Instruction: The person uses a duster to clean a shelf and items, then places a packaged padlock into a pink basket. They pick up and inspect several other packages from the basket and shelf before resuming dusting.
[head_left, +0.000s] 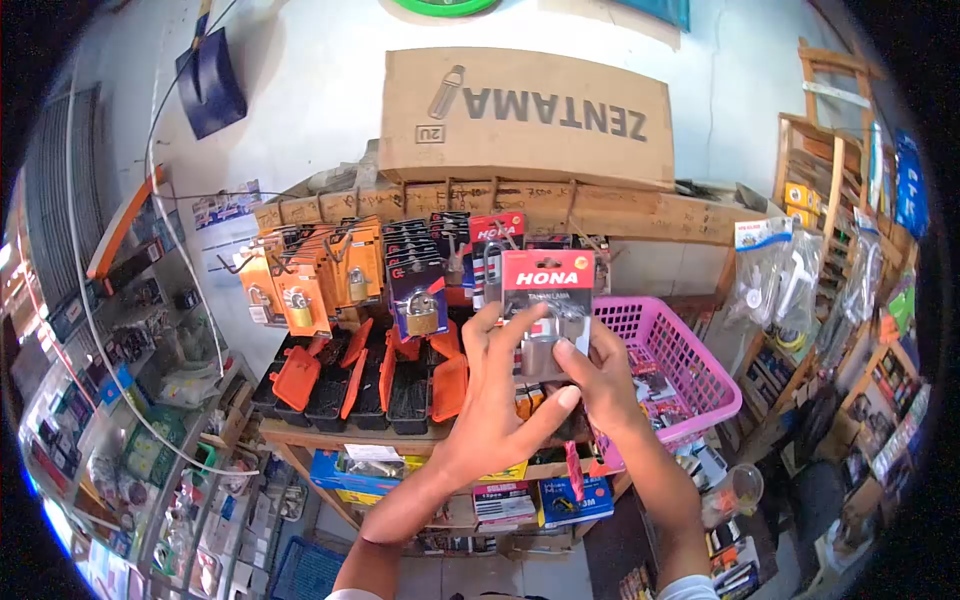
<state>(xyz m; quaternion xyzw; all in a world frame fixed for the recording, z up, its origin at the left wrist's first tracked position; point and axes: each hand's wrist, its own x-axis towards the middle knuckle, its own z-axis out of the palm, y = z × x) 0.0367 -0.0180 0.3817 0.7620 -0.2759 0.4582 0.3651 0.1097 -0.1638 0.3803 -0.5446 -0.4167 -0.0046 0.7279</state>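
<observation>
A padlock pack with a red HONA header and a grey padlock is held up in front of the rack. My right hand grips its right side, the thumb on the front over the padlock. Against the left side and front of the same pack are the fingers of my left hand, spread apart, with the thumb stretched out below it. Behind hang another HONA pack, a padlock on a dark blue card and several orange padlock cards, on metal hooks.
Black bins with orange lids stand below the hooks. A pink basket with small packets sits at right. A ZENTAMA carton rests above the wooden rail. Glass shelving stands at left.
</observation>
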